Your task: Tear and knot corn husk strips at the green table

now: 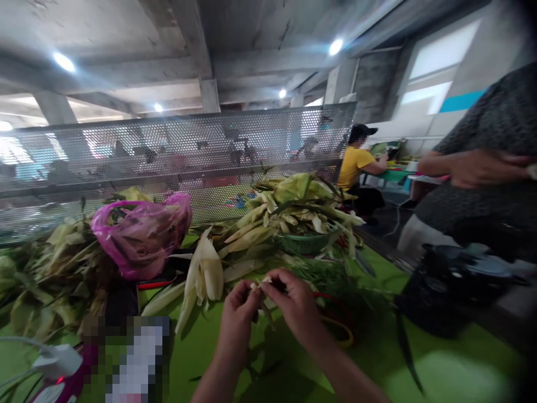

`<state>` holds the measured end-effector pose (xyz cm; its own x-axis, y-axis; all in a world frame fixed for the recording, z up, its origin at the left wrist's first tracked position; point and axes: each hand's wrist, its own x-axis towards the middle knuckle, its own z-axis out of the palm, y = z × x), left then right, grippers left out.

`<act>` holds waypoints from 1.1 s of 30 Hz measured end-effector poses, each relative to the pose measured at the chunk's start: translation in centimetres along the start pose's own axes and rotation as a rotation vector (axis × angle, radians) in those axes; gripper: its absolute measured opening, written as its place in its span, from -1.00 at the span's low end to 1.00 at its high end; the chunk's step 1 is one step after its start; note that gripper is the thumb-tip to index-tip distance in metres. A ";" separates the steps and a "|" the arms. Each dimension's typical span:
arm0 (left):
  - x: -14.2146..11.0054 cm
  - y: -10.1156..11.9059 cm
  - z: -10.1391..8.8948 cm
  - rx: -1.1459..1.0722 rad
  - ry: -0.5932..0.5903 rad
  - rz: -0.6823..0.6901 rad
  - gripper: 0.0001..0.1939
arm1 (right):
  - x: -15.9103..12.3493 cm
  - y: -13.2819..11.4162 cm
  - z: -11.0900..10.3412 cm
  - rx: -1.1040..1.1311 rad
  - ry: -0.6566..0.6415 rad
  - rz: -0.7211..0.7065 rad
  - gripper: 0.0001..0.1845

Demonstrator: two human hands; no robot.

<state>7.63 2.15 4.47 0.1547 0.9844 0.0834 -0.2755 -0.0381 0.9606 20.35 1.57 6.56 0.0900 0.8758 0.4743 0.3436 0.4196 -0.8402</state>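
Observation:
Close together over the green tabletop, my left hand (240,302) and my right hand (292,299) are both closed in a pinch. Between the fingertips is a small pale strip of corn husk (267,314), part of it hanging below; the fingers hide the rest. Just left of my hands lies a bunch of pale corn husks (210,268). Beyond them a heap of husks (293,204) rises over a green basket (304,244). Thin green strands (323,271) spread beside my right hand.
A pink plastic bag (140,235) and more dry husks (59,274) cover the left. A white charger (59,361) sits front left. Behind stands a perforated metal screen (188,162). At right are a dark object (457,280) and a standing person (482,134); a person in yellow (354,162) sits farther back.

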 end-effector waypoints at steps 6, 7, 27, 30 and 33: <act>0.1 0.5 -0.6 -0.005 0.009 -0.024 -0.70 | 0.3 0.2 -0.7 0.028 -0.030 0.010 -0.90; 0.2 0.7 -1.1 -0.029 0.048 -0.026 -0.70 | 0.7 0.3 -1.3 0.043 -0.025 0.020 -0.87; 1.5 2.8 -4.9 -0.381 0.285 0.038 -0.70 | 5.2 6.1 -9.6 -0.811 -0.433 -0.016 -0.88; 1.4 2.9 -4.7 -0.365 0.271 0.019 -0.71 | 6.2 5.6 -10.5 -0.767 -0.311 0.001 -0.92; 1.3 3.0 -4.7 -0.358 0.264 0.011 -0.72 | 7.0 4.9 -11.4 -0.686 -0.224 0.010 -0.88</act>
<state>2.60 4.12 6.21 -0.0844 0.9962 -0.0221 -0.5939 -0.0324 0.8039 33.33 7.06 8.74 -0.0725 0.9376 0.3402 0.8602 0.2314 -0.4545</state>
